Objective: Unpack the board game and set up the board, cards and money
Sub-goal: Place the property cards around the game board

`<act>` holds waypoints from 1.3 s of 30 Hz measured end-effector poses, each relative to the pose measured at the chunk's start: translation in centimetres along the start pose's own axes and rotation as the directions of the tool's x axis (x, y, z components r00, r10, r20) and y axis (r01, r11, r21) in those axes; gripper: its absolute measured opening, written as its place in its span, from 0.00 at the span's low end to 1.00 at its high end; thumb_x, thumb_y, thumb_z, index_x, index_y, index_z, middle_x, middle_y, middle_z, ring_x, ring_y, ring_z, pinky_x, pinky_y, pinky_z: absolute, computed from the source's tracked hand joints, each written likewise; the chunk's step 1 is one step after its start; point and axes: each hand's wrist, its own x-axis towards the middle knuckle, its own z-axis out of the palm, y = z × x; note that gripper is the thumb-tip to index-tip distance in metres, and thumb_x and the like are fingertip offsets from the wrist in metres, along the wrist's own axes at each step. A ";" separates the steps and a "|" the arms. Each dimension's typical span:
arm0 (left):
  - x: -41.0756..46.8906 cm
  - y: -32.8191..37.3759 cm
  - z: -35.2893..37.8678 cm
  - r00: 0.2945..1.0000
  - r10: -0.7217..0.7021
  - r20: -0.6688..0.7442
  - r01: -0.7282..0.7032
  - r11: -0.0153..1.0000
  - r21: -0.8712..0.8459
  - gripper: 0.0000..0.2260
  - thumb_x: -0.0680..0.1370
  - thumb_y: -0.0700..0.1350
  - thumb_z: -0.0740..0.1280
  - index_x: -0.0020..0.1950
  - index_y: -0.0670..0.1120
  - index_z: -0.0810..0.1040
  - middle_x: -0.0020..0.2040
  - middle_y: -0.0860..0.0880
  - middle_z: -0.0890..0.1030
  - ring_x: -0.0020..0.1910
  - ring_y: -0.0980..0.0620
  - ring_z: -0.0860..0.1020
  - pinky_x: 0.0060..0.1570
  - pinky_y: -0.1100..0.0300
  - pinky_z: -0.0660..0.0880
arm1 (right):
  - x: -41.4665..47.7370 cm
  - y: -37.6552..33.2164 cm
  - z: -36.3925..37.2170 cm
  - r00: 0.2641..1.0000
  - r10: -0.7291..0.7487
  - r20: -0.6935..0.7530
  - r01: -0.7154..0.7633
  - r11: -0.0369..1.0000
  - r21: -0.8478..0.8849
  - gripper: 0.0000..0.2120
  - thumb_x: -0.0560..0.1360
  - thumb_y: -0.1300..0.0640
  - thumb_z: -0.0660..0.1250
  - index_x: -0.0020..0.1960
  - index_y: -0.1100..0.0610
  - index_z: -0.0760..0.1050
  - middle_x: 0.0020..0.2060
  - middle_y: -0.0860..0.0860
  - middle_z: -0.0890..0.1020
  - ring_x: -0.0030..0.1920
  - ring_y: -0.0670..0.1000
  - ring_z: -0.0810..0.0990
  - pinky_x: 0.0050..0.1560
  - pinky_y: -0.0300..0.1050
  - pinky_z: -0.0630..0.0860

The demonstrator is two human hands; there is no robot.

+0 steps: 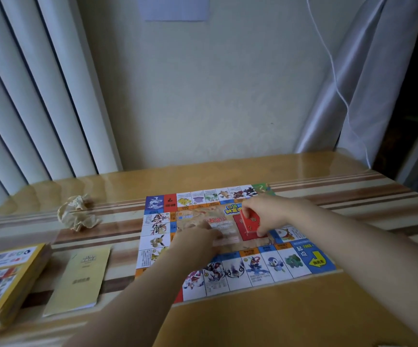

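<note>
The board point(288, 261) is lying flat on the table point(278, 321). The right hand point(270, 214) is pinching a red card stack point(249, 221) over it, and the left hand point(198, 244) is resting straight fingers mid-board. The game box point(5, 276) is sitting far left, its contents hidden.

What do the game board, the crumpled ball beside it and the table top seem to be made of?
The game board looks like thin printed paper or card: it lies flat with almost no edge. The crumpled ball seems thin tan paper, with sharp creases. The table top looks like striped wood under a clear glossy sheet, glass or plastic: it shows reflections.
</note>
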 end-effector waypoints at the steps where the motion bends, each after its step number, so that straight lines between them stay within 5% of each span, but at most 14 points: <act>1: 0.0 0.0 0.1 1.000 0.000 0.004 0.000 1.000 0.005 0.20 0.80 0.52 0.60 0.72 0.59 0.65 0.71 0.50 0.67 0.66 0.43 0.68 0.65 0.43 0.67 | 0.3 -0.1 0.1 1.000 -0.004 0.011 0.004 1.000 0.000 0.18 0.68 0.59 0.74 0.53 0.52 0.69 0.54 0.50 0.74 0.53 0.53 0.75 0.47 0.46 0.75; 8: 0.3 0.0 0.3 1.000 -0.003 -0.002 0.004 0.998 0.056 0.21 0.80 0.51 0.60 0.73 0.59 0.63 0.71 0.50 0.67 0.66 0.42 0.70 0.65 0.41 0.68 | 1.6 -0.6 0.4 0.997 -0.017 0.074 0.021 0.999 -0.049 0.20 0.70 0.60 0.73 0.58 0.54 0.70 0.54 0.50 0.73 0.50 0.51 0.72 0.36 0.39 0.66; 17: 0.3 0.0 0.4 1.000 -0.002 -0.003 0.002 0.997 0.074 0.21 0.80 0.54 0.60 0.73 0.60 0.63 0.71 0.50 0.67 0.66 0.43 0.69 0.65 0.43 0.69 | 1.6 -0.3 0.4 0.995 -0.010 0.095 0.013 0.999 -0.032 0.22 0.71 0.58 0.73 0.63 0.55 0.71 0.61 0.51 0.73 0.58 0.52 0.73 0.48 0.41 0.69; 21: 0.0 0.5 -0.5 1.000 0.002 0.028 -0.005 0.994 0.110 0.21 0.80 0.54 0.60 0.73 0.58 0.63 0.73 0.49 0.65 0.70 0.42 0.65 0.71 0.37 0.56 | 0.4 0.2 0.7 0.999 -0.037 -0.012 0.037 0.998 0.049 0.21 0.71 0.55 0.73 0.62 0.53 0.73 0.64 0.49 0.71 0.63 0.51 0.71 0.57 0.43 0.71; 24: -1.1 1.2 -1.3 0.997 0.037 -0.070 -0.028 0.992 0.124 0.21 0.79 0.54 0.60 0.73 0.56 0.65 0.74 0.50 0.64 0.73 0.45 0.61 0.72 0.37 0.51 | -2.6 -0.2 0.2 0.989 -0.056 -0.140 0.078 0.985 0.154 0.23 0.72 0.52 0.72 0.66 0.53 0.71 0.69 0.49 0.68 0.66 0.50 0.69 0.63 0.43 0.68; 28: -3.9 2.9 -2.0 0.956 0.122 -0.267 -0.118 0.992 0.034 0.17 0.80 0.53 0.60 0.69 0.56 0.70 0.70 0.52 0.70 0.67 0.48 0.69 0.69 0.44 0.62 | -8.7 -1.4 -0.6 0.973 -0.088 -0.214 0.123 0.980 0.156 0.24 0.71 0.47 0.72 0.64 0.52 0.74 0.61 0.47 0.76 0.60 0.48 0.75 0.57 0.40 0.70; 33: -11.0 5.9 -0.7 0.956 0.236 -0.173 -0.242 0.970 -0.015 0.09 0.80 0.52 0.60 0.58 0.57 0.76 0.53 0.59 0.79 0.49 0.56 0.78 0.53 0.52 0.77 | -17.1 -3.5 1.6 0.987 -0.149 0.062 0.142 0.985 0.102 0.19 0.70 0.48 0.73 0.59 0.51 0.77 0.44 0.41 0.79 0.46 0.40 0.79 0.50 0.37 0.75; 36: -13.5 7.2 0.2 0.950 0.312 -0.015 -0.312 0.950 0.020 0.07 0.80 0.51 0.61 0.54 0.57 0.77 0.46 0.60 0.75 0.45 0.60 0.75 0.47 0.61 0.75 | -19.9 -4.5 3.7 0.966 -0.104 0.237 0.112 0.994 -0.019 0.24 0.69 0.46 0.73 0.63 0.50 0.73 0.49 0.42 0.78 0.51 0.43 0.77 0.53 0.39 0.75; 39: -14.3 8.3 1.1 0.943 0.318 0.101 -0.320 0.947 0.002 0.07 0.79 0.53 0.63 0.54 0.55 0.77 0.45 0.59 0.73 0.44 0.59 0.72 0.46 0.64 0.70 | -21.1 -5.0 5.6 0.965 -0.050 0.257 0.082 0.990 -0.113 0.32 0.68 0.46 0.74 0.68 0.49 0.67 0.59 0.45 0.73 0.58 0.46 0.74 0.58 0.44 0.74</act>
